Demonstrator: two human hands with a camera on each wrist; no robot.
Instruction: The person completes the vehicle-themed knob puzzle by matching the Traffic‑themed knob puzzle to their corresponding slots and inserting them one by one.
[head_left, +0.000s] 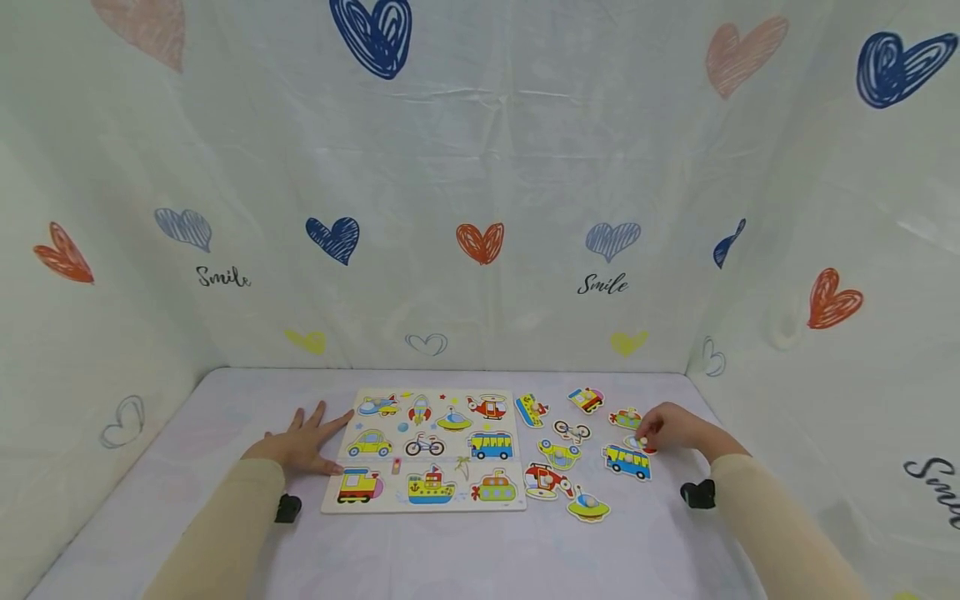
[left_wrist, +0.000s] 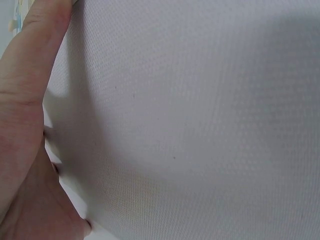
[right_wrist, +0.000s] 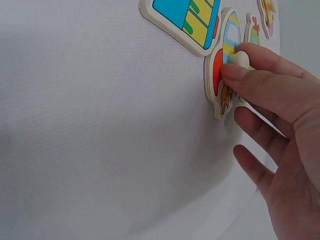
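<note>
A wooden puzzle board (head_left: 462, 471) printed with vehicles lies on the table. My left hand (head_left: 300, 443) is spread flat at its left edge, fingertips touching the board; in the left wrist view, the thumb (left_wrist: 35, 55) is extended. To the right of the board, my right hand (head_left: 675, 431) pinches the round knob of a rocket puzzle piece (right_wrist: 218, 70) between thumb and index finger, the other fingers loosely bent. In the head view that piece is mostly hidden by the hand. The bus piece (head_left: 627, 462) lies right beside it, and the submarine piece (head_left: 625, 417) is just behind.
Other knobbed pieces lie between the board and my right hand: a boat (head_left: 532, 410), train (head_left: 586, 400), bicycle (head_left: 572, 431), upside-down car (head_left: 558, 453), helicopter (head_left: 547, 481) and flying saucer (head_left: 588, 507). A heart-printed curtain (head_left: 420, 317) encloses the white table (head_left: 450, 554) at the back and sides.
</note>
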